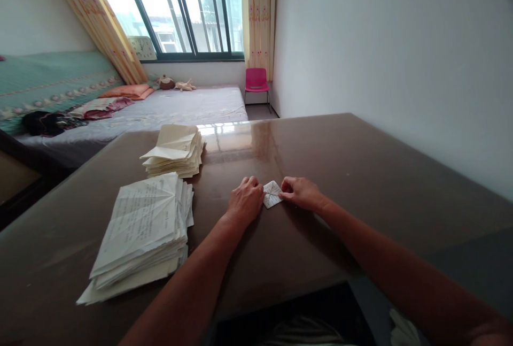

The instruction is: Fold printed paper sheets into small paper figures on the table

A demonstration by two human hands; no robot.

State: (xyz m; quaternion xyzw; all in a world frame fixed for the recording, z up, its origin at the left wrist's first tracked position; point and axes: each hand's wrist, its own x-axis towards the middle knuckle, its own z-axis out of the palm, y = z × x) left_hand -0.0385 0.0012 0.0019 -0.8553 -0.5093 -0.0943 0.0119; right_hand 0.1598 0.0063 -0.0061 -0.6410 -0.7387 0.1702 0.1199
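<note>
A small folded piece of paper (273, 196) with writing on it lies on the brown tabletop, creased into a diamond-like shape. My left hand (247, 197) is at its left edge, fingers curled and closed on the paper, with the fingertips partly hidden. From the other side my right hand (300, 192) pinches its right corner between thumb and fingers. Left of my hands sits a thick stack of creased, written sheets (140, 223). Behind that is a smaller stack of cream-coloured paper (176, 145), its top sheet bent up.
The glossy brown table (380, 175) reaches close to the white wall on the right. Beyond it are a bed (200, 101) with pillows and soft toys, a pink chair (256, 79) in the corner, and a clock (142, 47) by the window.
</note>
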